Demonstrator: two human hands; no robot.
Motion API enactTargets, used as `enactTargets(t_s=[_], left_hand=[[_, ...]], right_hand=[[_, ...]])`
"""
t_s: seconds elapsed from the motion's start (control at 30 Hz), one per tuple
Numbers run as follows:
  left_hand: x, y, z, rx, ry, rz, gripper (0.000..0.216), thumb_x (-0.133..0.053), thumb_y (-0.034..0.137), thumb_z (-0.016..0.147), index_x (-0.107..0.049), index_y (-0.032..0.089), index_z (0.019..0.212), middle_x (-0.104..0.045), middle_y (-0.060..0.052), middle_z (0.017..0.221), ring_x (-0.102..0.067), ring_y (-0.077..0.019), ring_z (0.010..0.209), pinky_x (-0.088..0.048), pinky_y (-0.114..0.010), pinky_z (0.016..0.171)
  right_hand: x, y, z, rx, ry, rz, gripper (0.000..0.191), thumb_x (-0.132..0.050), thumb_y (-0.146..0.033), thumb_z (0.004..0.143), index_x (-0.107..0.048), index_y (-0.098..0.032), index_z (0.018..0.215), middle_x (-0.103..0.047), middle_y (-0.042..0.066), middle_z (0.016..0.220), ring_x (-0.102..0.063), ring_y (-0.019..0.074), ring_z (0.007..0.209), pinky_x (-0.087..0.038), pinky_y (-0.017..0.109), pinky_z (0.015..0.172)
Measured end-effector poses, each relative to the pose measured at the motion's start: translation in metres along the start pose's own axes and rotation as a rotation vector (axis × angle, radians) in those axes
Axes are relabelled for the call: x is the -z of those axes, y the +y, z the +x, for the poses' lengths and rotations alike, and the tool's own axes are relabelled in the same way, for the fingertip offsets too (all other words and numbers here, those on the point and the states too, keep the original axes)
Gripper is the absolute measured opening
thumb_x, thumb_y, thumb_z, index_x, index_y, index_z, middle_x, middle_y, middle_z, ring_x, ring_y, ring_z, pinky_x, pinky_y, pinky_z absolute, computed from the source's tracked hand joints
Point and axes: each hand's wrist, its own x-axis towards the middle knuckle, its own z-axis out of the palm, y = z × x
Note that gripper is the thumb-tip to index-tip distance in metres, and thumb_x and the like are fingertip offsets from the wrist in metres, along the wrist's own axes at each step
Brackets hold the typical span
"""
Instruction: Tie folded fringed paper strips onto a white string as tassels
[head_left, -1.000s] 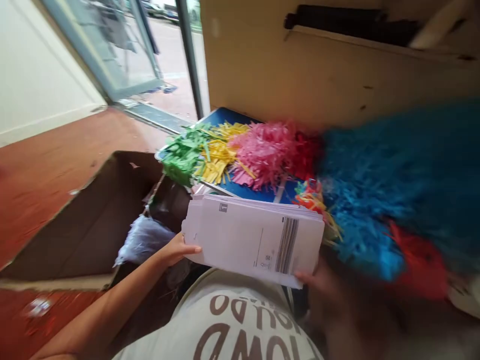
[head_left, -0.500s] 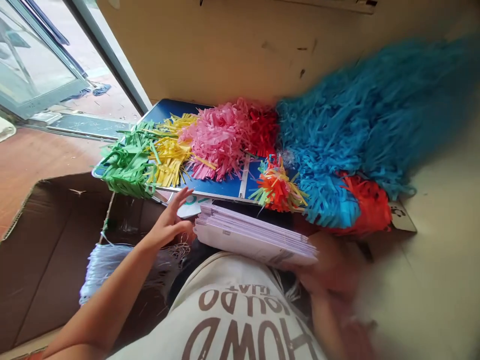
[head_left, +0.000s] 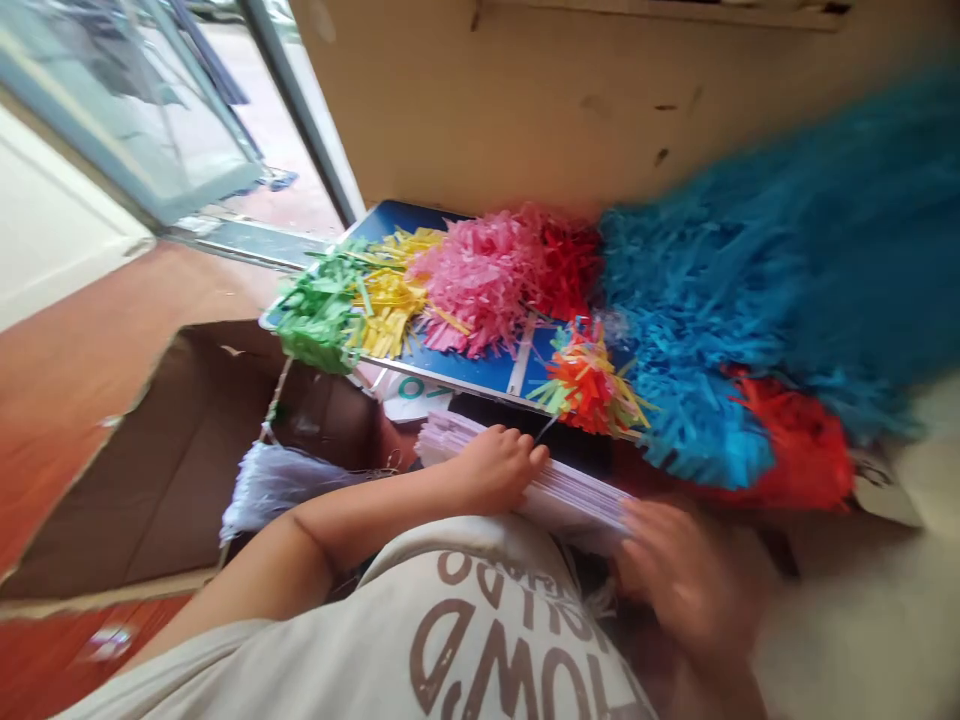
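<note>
On the wearer's side of the blue table (head_left: 480, 373), the left hand (head_left: 501, 465), free 0.5 s ago, is now clamping the paper stack (head_left: 581, 498); the right hand (head_left: 679, 570) is blurring at its end, grip unclear; 2 hands are likely steadying it.

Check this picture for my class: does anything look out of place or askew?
The paper stack has an uneven left end, its edges not flush. The green strips droop over the edge of the blue table. A pale scrap, too blurred to identify, lies on the red floor outside the cardboard box, like dropped litter.
</note>
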Motion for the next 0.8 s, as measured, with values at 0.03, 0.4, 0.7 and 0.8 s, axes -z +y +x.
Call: enactTargets(t_s=[0.03,0.4,0.7,0.8], left_hand=[[0.000,0.000,-0.001,-0.009,0.015,-0.002,0.054,-0.071,0.041,0.079,-0.055,0.013,0.121,-0.064,-0.012,0.096,-0.063,-0.0278,0.086,-0.045,-0.038,0.073],[-0.010,-0.001,-0.007,-0.047,0.145,0.032,0.035,-0.064,0.034,0.080,-0.058,0.013,0.108,-0.064,-0.010,0.088,-0.062,-0.0240,0.079,-0.044,-0.037,0.065],[-0.015,-0.012,-0.010,-0.059,0.129,0.002,0.053,-0.072,0.041,0.075,-0.056,0.012,0.117,-0.067,-0.009,0.090,-0.065,-0.0252,0.080,-0.047,-0.037,0.072],[-0.010,-0.020,-0.007,-0.069,0.090,0.011,0.061,-0.072,0.043,0.075,-0.054,0.011,0.123,-0.069,-0.011,0.095,-0.067,-0.0271,0.085,-0.043,-0.045,0.096]], right_hand=[[-0.004,-0.005,0.013,0.111,-0.095,-0.035,0.022,-0.057,-0.024,0.093,-0.069,-0.029,0.112,-0.073,0.004,0.110,-0.065,0.0222,0.101,-0.047,0.038,0.091],[-0.019,0.003,0.060,0.468,-0.304,-0.341,0.046,-0.048,-0.037,0.101,-0.050,-0.022,0.058,-0.049,0.001,0.054,-0.041,0.0177,0.058,-0.024,0.034,0.062],[0.028,0.075,0.002,-0.098,-0.234,-0.230,0.061,-0.045,-0.061,0.095,-0.057,-0.021,0.050,-0.052,0.001,0.050,-0.045,0.0140,0.048,-0.035,0.027,0.051],[0.032,0.094,-0.031,-0.397,-0.200,-0.269,0.066,-0.043,-0.071,0.090,-0.060,-0.019,0.052,-0.049,0.001,0.048,-0.043,0.0132,0.047,-0.035,0.026,0.049]])
